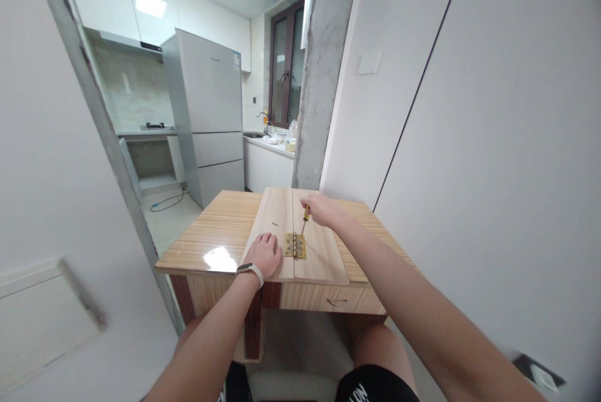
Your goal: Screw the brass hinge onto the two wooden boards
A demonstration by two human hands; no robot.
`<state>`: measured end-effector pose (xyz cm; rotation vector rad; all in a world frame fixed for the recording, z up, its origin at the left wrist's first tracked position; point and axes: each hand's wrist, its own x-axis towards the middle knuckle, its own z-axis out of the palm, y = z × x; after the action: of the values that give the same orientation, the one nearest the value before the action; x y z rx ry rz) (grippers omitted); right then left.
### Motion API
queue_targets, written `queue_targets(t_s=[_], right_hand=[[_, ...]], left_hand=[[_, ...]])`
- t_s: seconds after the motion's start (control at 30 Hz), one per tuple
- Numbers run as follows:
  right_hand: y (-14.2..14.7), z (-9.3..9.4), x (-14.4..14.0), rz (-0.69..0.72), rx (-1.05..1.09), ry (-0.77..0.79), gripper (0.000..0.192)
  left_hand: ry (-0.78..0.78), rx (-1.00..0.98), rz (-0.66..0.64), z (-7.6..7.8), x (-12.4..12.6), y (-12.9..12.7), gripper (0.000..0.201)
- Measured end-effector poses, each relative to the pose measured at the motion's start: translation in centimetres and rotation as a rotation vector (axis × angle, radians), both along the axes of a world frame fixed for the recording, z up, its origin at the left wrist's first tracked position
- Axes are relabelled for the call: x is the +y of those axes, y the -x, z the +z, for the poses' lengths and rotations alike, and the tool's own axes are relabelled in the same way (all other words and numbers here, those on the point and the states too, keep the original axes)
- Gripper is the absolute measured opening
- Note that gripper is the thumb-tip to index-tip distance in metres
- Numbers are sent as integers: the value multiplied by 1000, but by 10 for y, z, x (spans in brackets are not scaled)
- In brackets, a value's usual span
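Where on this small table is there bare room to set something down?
Bare tabletop lies left of the two boards, and a narrower strip sits right of them. The middle is crowded: the left hand presses beside the brass hinge, and the right hand holds a screwdriver over it.

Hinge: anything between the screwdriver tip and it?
Nothing visible. The right hand holds the screwdriver angled down at the brass hinge across the two boards; the left hand rests beside the hinge, clear of the tip.

Both your arms reach forward, hands low and close together.
Your left hand [264, 254] lies flat, palm down, fingers together toward 12 o'clock, a band on its wrist. Your right hand [322, 209], at 1 o'clock from it, is curled into a closed grip, knuckles up.
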<state>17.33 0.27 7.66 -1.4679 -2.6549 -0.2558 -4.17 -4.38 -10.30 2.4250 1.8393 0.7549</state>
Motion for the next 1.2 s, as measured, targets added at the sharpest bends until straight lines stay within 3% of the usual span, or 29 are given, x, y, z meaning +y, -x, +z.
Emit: queue_targets(t_s=[0.07, 0.17, 0.43, 0.63, 1.0, 1.2], right_hand=[[1, 0, 2, -69, 8, 0, 16], [5, -2, 4, -187, 21, 15, 34], [21, -8, 2, -351, 89, -24, 47], [19, -6, 5, -409, 100, -1, 31], [19, -2, 4, -303, -22, -4, 23], [19, 4, 4, -102, -111, -42, 20]], left_hand=[[-3, 12, 3, 1, -1, 0, 39], [5, 14, 3, 3, -2, 0, 40], [3, 11, 20, 2, -1, -1, 40], [-9, 13, 11, 1, -1, 0, 38], [-6, 10, 25, 0, -1, -2, 36], [-30, 16, 17, 0, -1, 0, 36]])
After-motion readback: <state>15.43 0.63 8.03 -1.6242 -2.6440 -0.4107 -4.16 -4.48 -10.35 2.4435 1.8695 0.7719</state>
